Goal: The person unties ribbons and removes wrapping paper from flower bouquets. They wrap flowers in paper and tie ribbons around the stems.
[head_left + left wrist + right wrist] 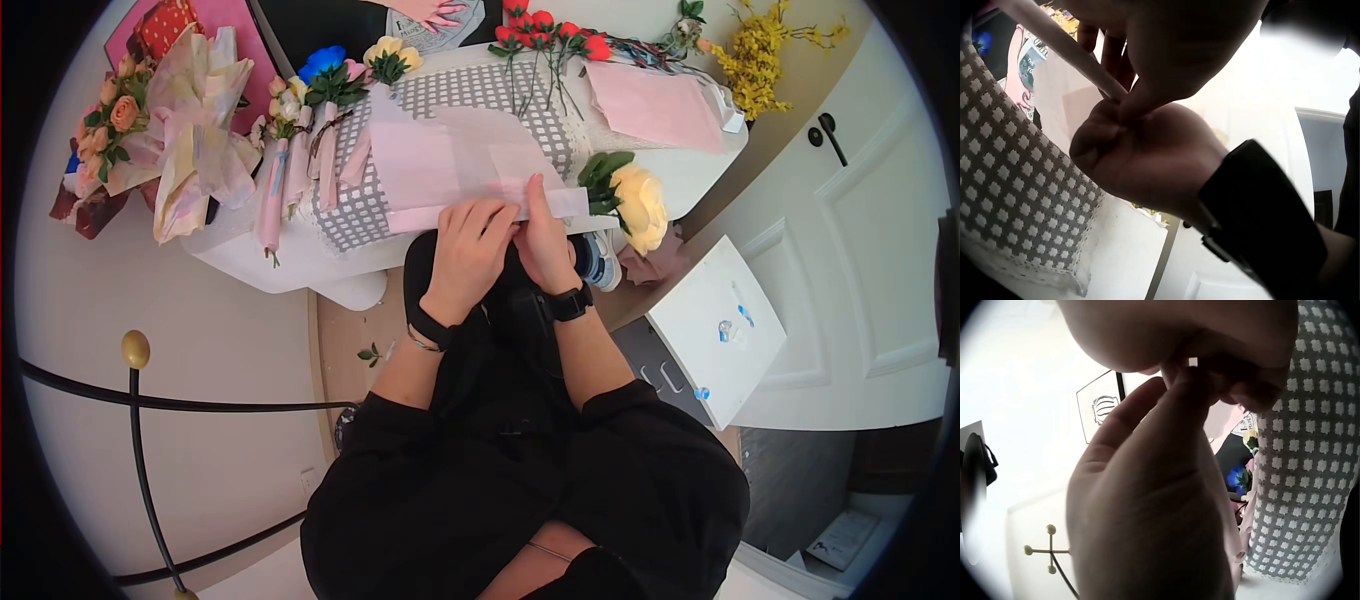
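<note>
A sheet of pale pink wrapping paper [450,150] lies over the table's near side, its near edge folded into a narrow roll. At the right end of that roll, a cream artificial rose [641,207] with green leaves sticks out; its stem is hidden in the paper. My left hand [470,248] pinches the roll from the left. Close beside it, my right hand [542,245] holds the roll, thumb raised along the paper. The left wrist view shows the fingertips of the left hand meeting the right hand [1147,150] at the paper roll [1066,44].
Wrapped flowers and a rose bouquet [122,112] stand at the left. Red roses [540,25], pink sheets [650,105] and yellow blossoms [755,60] lie at the back and right. Across the table rests another person's hand [432,12]. A white cabinet [720,330] stands at the right.
</note>
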### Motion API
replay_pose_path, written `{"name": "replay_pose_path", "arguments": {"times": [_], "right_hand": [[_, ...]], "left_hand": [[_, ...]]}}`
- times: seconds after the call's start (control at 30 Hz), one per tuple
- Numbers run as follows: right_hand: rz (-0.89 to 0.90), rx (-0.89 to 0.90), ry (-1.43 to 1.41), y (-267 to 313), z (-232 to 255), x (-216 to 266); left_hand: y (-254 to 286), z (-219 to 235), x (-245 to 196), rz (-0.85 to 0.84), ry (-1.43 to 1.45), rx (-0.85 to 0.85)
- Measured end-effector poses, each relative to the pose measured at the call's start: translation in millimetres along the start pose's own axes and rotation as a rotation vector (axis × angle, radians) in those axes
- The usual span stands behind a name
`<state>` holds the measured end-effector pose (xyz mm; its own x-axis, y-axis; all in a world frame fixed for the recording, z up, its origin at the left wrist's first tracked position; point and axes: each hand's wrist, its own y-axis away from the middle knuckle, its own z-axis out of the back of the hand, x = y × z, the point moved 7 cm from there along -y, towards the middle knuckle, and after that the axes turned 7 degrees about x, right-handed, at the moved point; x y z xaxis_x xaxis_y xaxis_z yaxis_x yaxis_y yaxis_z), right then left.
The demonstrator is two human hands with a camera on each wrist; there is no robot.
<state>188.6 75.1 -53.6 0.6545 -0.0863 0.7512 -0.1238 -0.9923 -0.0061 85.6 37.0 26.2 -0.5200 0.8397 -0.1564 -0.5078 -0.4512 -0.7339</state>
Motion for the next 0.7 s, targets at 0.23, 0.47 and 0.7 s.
{"name": "replay_pose_path", "arguments": {"times": [0.23, 0.47, 0.7], "right_hand": [[0.007, 0.106, -0.018, 2.7, 1.3, -3.2], [-0.015, 0.183, -0.115, -13.3, 16.6, -13.9], [0.075, 0.067, -0.361, -11.9, 14.4, -12.2]], "left_hand": [[0.8, 1.6, 16.1, -0.051, 0.046, 0.124], [0.6, -13.3, 44.4, 0.008, 0.116, 0.226], [9.2, -29.7, 40.8, 0.103, 0.110, 0.219]]}}
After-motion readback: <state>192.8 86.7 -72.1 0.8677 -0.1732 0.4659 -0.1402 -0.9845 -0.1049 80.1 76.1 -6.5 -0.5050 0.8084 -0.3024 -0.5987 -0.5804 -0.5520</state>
